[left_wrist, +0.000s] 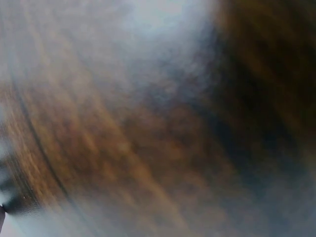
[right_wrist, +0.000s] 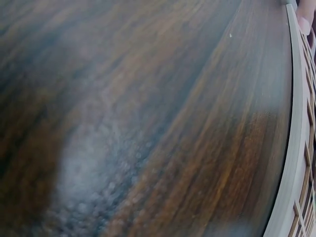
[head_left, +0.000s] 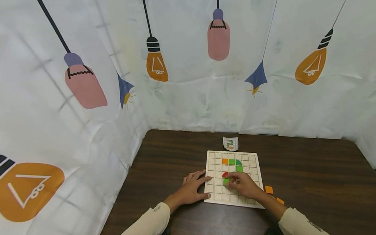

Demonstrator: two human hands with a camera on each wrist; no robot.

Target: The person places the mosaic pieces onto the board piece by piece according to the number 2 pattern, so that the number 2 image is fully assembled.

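Our right hand (head_left: 244,184) pinches small flat green tile (head_left: 226,181) on pale wooden grid board (head_left: 233,178); left hand (head_left: 191,188) flat, steadying board edge.

Left hand (head_left: 191,189) rests flat against the left edge of the wooden grid board (head_left: 232,179), fingers spread. Right hand (head_left: 243,184) is over the board, fingertips pinching a green piece (head_left: 226,181) beside a red piece (head_left: 225,174). Two orange pieces (head_left: 269,189) lie on the dark table (head_left: 314,181).

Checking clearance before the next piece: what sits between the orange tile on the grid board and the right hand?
In the head view, two green pieces and a red piece lie on the board between the orange tile and the right hand.
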